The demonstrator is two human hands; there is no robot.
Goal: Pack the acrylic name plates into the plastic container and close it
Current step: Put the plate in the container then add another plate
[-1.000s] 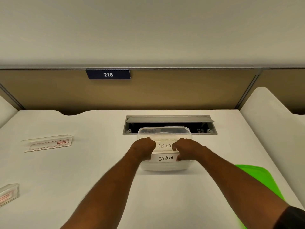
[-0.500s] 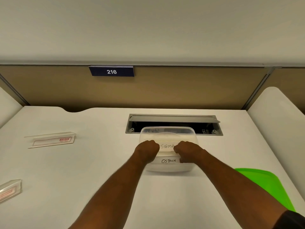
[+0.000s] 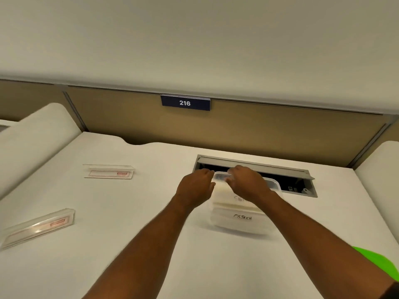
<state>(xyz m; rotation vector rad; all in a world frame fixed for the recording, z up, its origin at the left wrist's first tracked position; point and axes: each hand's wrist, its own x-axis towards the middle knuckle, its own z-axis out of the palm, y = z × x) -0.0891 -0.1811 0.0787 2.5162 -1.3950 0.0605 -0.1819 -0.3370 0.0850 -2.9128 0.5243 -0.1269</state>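
The clear plastic container (image 3: 239,225) stands on the white desk, blurred. Inside it are acrylic name plates with handwritten "OSTRICH" (image 3: 242,217) and another word partly covered. My left hand (image 3: 194,188) is curled at the container's far left corner. My right hand (image 3: 248,183) lies over its far rim with the fingers bent down onto it. Two more clear name plates with red labels lie on the desk to the left, one farther away (image 3: 109,172) and one nearer (image 3: 38,226). The green lid (image 3: 376,265) lies at the lower right.
An open grey cable hatch (image 3: 254,166) sits in the desk right behind the container. A tan partition with a blue "216" sign (image 3: 185,102) closes the back. White side dividers (image 3: 32,137) rise at the left and right.
Both hands have moved from the ends of the upper name plate to the container's far rim. The view has swung left, so the container and lid now sit further right.
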